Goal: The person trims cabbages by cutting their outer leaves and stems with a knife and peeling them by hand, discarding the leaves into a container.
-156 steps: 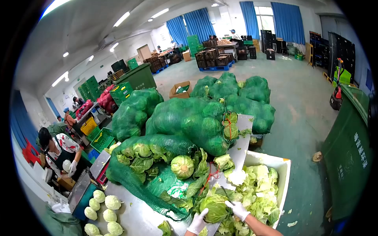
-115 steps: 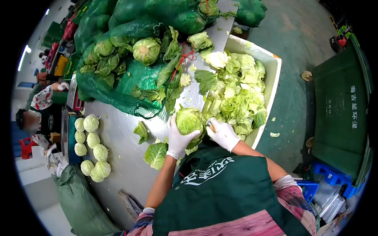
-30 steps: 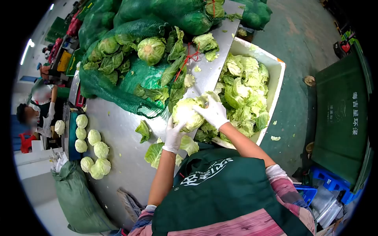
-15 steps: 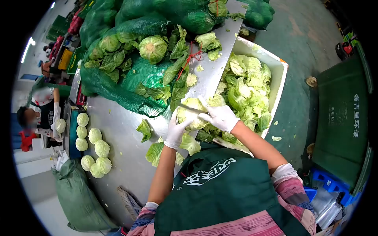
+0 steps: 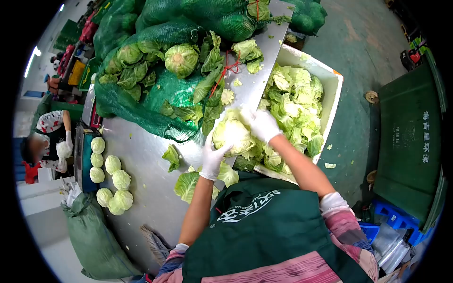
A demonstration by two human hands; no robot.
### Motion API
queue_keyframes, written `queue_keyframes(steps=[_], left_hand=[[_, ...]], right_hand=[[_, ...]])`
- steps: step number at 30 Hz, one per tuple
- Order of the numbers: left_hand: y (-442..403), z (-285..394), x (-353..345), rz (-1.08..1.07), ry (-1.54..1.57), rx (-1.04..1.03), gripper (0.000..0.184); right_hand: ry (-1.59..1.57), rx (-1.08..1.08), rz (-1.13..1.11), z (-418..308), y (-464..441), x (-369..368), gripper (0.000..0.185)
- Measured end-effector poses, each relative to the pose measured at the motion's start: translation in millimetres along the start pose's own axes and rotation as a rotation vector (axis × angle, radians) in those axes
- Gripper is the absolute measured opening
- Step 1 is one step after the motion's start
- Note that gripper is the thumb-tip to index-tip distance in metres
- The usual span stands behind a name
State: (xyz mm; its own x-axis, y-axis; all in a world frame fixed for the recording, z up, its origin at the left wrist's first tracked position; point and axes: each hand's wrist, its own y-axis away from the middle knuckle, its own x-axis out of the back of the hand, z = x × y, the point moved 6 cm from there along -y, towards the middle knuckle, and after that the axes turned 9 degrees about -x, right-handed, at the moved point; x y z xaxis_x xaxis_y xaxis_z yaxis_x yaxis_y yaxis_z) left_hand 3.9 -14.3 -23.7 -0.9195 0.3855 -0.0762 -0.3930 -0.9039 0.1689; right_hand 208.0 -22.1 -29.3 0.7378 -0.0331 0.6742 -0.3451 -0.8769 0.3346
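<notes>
A pale green cabbage (image 5: pixel 232 134) is held just above the steel table, in front of my apron. My left hand (image 5: pixel 213 158) cups it from the left and below, fingers wrapped on its side. At its right upper edge is my right hand (image 5: pixel 263 124), with fingers curled and partly blurred; what they grip is hidden. Both hands wear white gloves. Loose outer leaves (image 5: pixel 186 186) lie on the table by my left wrist. To the right, a white foam box (image 5: pixel 332 96) is heaped with cabbage leaves (image 5: pixel 295 101).
Green mesh sacks (image 5: pixel 188 16) and an untrimmed cabbage (image 5: pixel 181 60) occupy the far table. Several trimmed cabbages (image 5: pixel 121 179) sit at left, beside a scale (image 5: pixel 85 160). A co-worker (image 5: pixel 49 137) holds a cabbage there. A large green bin (image 5: pixel 408 141) stands right.
My right hand has drawn back to the right and its fingers have curled in. A dark blade seen across the cabbage before is now out of sight. The co-worker's arms have shifted.
</notes>
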Motion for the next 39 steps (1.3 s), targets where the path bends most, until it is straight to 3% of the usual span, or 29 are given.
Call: queue_keyframes(steps=[1, 3, 5, 6, 7, 9, 12, 13, 14, 15, 19, 21, 23, 29, 31, 32, 34, 38, 39], left_hand=[[6, 3, 0, 0.002, 0.001, 0.006, 0.068], [5, 16, -3, -0.137, 0.009, -0.012, 0.073], [7, 3, 8, -0.129, 0.028, -0.041, 0.072], [11, -2, 18, 0.025, 0.096, 0.061, 0.072], [15, -7, 28, 0.178, 0.162, 0.16, 0.072], [11, -15, 41, 0.234, 0.189, 0.179, 0.067], [-9, -11, 36, 0.182, 0.145, 0.158, 0.065], [-17, -6, 30, 0.133, 0.077, 0.069, 0.064], [-25, 1, 24, 0.08, 0.007, -0.022, 0.064], [-32, 7, 16, 0.026, -0.064, -0.112, 0.063], [-37, 14, -15, 0.003, -0.087, -0.028, 0.071], [-37, 18, -19, 0.004, -0.079, -0.036, 0.068], [-35, 19, -21, -0.005, 0.004, 0.084, 0.069], [-36, 15, -13, -0.071, 0.019, 0.027, 0.065], [-33, 12, -14, -0.102, 0.006, 0.03, 0.064], [-29, 15, -16, -0.136, 0.001, -0.047, 0.062], [-25, 23, -15, -0.179, -0.014, -0.127, 0.06], [-13, 5, 25, 0.206, -0.002, 0.286, 0.074], [-13, 5, 21, 0.212, 0.0, 0.282, 0.074]], right_hand=[[-0.056, -0.163, -0.15, 9, -9, 13, 0.049], [0.107, -0.1, -0.03, 41, -22, 8, 0.048], [0.026, -0.384, -0.102, 81, -31, 6, 0.048], [0.009, -0.295, 0.096, 84, -23, 21, 0.049], [0.065, -0.422, -0.016, 97, -29, 28, 0.054], [0.279, -0.312, 0.155, 93, -27, 42, 0.063], [0.054, -0.065, 0.085, 31, 2, 49, 0.064], [0.078, -0.029, -0.092, 11, 10, 40, 0.063], [0.13, 0.109, -0.108, -1, 15, 29, 0.063], [0.181, 0.245, -0.123, -10, 22, 18, 0.062], [0.206, 0.39, -0.011, -28, 32, 11, 0.066], [0.231, 0.267, -0.075, -22, 29, 9, 0.066], [0.252, 0.267, -0.069, -21, 27, 10, 0.066], [0.2, 0.297, -0.028, -23, 13, 16, 0.051], [-0.016, 0.078, -0.041, 0, -15, 18, 0.047], [-0.053, -0.102, -0.179, 21, -30, 19, 0.044], [-0.024, -0.102, -0.044, 52, -38, 27, 0.042], [0.089, -0.191, 0.112, 98, -34, 25, 0.049], [0.09, -0.184, 0.11, 95, -31, 22, 0.049]])
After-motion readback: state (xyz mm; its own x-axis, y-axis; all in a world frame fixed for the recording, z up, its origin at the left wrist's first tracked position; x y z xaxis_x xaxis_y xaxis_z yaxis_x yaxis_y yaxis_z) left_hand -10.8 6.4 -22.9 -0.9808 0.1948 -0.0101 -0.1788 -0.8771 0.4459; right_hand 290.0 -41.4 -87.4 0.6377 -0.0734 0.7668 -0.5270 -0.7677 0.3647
